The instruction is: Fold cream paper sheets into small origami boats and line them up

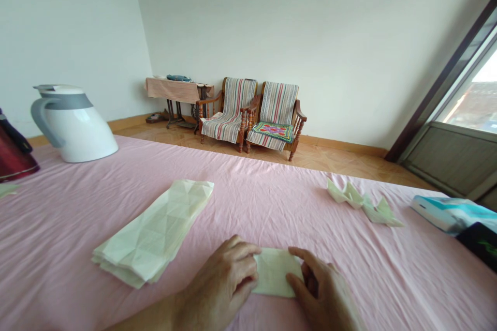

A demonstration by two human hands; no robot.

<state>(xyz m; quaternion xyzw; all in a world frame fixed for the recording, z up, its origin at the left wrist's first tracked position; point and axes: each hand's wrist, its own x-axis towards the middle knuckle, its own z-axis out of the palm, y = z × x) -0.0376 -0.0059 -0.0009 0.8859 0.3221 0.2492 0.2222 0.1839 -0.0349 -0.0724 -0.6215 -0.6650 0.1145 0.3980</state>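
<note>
A small folded pale-green napkin [276, 271] lies on the pink tablecloth [252, 201] near the front edge. My left hand [223, 282] pinches its left edge with curled fingers. My right hand [324, 292] grips its right edge between thumb and fingers. To the left lies a stack of flat, creased napkins [155, 230]. Two napkins folded into boat-like shapes [363, 201] rest at the right, apart from my hands.
A white jug with a grey handle [73, 121] stands at the back left beside a dark red vessel [11, 152]. A teal-and-white packet [450, 212] and a black object [481, 245] lie at the right edge. Two striped armchairs [252, 116] and a sewing table [178, 93] stand by the far wall.
</note>
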